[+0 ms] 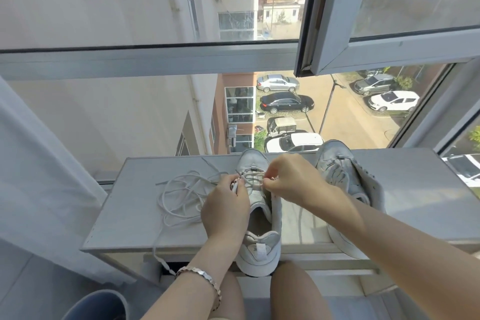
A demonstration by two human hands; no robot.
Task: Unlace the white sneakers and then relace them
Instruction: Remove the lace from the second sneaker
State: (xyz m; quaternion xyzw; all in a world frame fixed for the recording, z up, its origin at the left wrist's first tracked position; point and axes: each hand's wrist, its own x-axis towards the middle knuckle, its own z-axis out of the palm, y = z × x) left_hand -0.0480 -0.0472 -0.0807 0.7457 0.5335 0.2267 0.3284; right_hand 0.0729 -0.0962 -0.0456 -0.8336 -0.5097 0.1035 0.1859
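Bare knees (298,291) are seen nearest, below a grey ledge (124,218). On it the middle white sneaker (262,249) is stood heel-near, laced only at its far eyelets. A lace tip (235,186) is pinched by the left hand (226,210) at the shoe's left edge. The lacing above the tongue is pinched by the right hand (293,179). A loose shoelace (179,197) is coiled to the left, and the second sneaker (345,176) is laid to the right.

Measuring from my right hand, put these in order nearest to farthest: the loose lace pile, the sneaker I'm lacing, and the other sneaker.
1. Sneaker being laced: centre, right hand working at its eyelets.
2. Other sneaker: just to the right.
3. Loose lace pile: far left, beyond the left hand.
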